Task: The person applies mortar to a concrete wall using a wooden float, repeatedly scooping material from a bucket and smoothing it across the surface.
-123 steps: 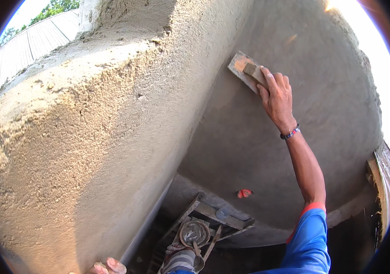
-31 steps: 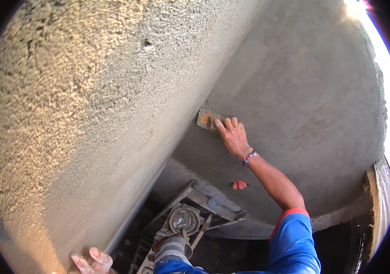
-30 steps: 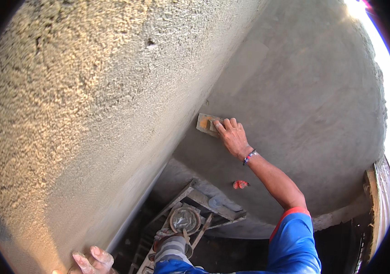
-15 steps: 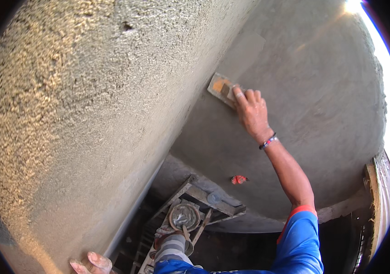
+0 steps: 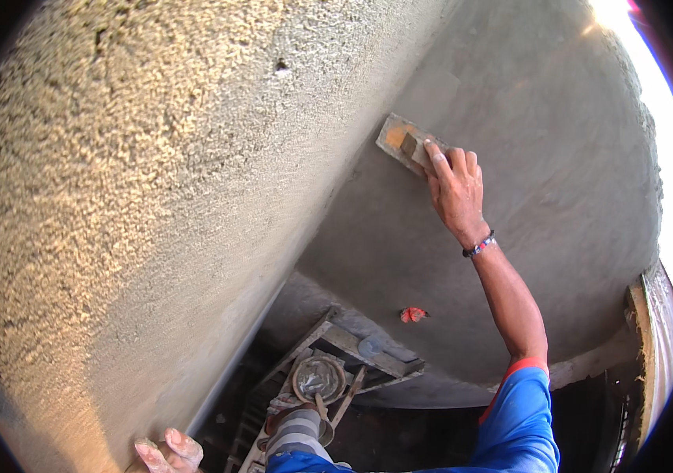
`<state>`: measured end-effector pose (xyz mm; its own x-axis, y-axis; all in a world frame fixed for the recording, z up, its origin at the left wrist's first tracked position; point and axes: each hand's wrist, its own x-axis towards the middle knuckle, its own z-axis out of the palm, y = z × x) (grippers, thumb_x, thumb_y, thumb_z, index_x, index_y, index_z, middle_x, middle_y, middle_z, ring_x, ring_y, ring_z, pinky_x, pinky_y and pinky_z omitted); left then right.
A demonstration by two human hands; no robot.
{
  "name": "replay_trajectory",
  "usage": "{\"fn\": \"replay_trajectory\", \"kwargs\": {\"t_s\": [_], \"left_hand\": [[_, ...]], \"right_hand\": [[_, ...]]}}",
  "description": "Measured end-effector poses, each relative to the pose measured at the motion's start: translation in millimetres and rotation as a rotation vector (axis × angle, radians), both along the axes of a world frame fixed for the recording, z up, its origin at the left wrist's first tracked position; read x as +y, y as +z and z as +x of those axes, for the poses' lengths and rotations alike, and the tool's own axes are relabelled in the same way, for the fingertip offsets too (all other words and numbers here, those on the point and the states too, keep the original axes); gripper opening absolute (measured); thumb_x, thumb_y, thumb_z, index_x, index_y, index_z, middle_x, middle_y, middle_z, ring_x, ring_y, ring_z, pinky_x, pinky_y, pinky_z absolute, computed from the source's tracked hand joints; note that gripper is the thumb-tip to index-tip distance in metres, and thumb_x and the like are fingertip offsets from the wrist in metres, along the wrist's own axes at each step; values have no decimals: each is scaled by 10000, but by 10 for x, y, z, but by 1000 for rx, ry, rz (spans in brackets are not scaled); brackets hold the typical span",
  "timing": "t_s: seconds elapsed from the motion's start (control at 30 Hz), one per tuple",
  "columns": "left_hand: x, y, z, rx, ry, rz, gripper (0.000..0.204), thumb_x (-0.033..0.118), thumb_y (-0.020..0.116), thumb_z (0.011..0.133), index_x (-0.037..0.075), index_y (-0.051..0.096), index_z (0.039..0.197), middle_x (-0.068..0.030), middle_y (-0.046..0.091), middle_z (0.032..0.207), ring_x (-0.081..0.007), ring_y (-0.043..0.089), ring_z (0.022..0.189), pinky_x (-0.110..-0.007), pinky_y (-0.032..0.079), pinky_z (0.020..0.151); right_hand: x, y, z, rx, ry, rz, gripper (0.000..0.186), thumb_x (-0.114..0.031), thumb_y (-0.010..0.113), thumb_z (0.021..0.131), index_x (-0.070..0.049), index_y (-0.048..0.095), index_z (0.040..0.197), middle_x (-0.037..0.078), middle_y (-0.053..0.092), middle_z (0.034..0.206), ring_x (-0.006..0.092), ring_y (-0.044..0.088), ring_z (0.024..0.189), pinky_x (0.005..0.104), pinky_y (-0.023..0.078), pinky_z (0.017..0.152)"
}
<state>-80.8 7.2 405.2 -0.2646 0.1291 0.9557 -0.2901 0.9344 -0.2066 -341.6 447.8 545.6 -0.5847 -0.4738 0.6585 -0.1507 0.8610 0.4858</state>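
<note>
My right hand (image 5: 459, 189) grips a plastering float (image 5: 394, 140), a flat rectangular plate with an orange-brown patch and a small block handle. The float lies against the smooth grey plastered wall (image 5: 541, 158), close to the corner where it meets a rough, sandy wall (image 5: 139, 173). Only the fingertips of my left hand (image 5: 169, 452) show at the lower left; they are smeared with plaster, spread apart and beside the rough wall's lower part. The rest of that hand is out of view.
Below, a wooden ladder-like stand (image 5: 344, 343) carries a round bucket (image 5: 305, 377) with grey mix and a tool handle (image 5: 321, 406). My leg in grey striped cloth (image 5: 299, 432) is next to it. A crumpled red piece (image 5: 413, 314) sits in the smooth wall. Bright light enters at right.
My right hand has slid the float a little up and to the right along the smooth wall. The left fingertips have shifted slightly, and the view of the rough wall has moved.
</note>
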Motion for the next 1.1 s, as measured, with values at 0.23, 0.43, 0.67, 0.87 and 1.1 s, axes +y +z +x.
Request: {"fn": "replay_trajectory", "kwargs": {"t_s": [0.23,0.43,0.67,0.87,1.1], "left_hand": [[18,-20,-21,-4,-16,13,382,389,574,967,145,618,1257,-240,407,1446,-452,214,1443,-680,150,1137],[21,25,-26,4,-15,-8,380,379,574,969,132,620,1255,-240,409,1444,-440,221,1444,-672,153,1143],[12,-11,-28,-43,-35,-30,378,367,575,972,118,621,1252,-239,411,1441,-426,228,1445,-663,156,1151],[-197,-137,-44,88,-11,-20,401,374,580,969,118,605,1276,-262,434,1418,-428,187,1458,-656,151,1155],[15,104,-165,46,-11,-47,447,394,576,967,110,584,1312,-270,404,1444,-449,136,1464,-668,153,1146]], "right_hand": [[201,-618,-218,-165,-45,177,529,-62,622,829,-148,532,1343,83,522,1003,251,503,935,370,423,743],[143,-274,28,-145,76,63,560,-106,728,782,-133,565,1317,81,530,974,269,520,920,385,452,770],[192,704,-164,171,33,-118,511,-85,673,838,-136,547,1331,91,548,970,298,528,903,406,479,778],[225,-1126,-178,-269,-28,151,538,-59,585,810,-142,538,1340,77,534,992,251,515,919,375,433,736],[-56,-539,-3,-248,99,-6,503,-126,699,815,-127,565,1300,93,541,960,269,527,917,384,460,752]]}}
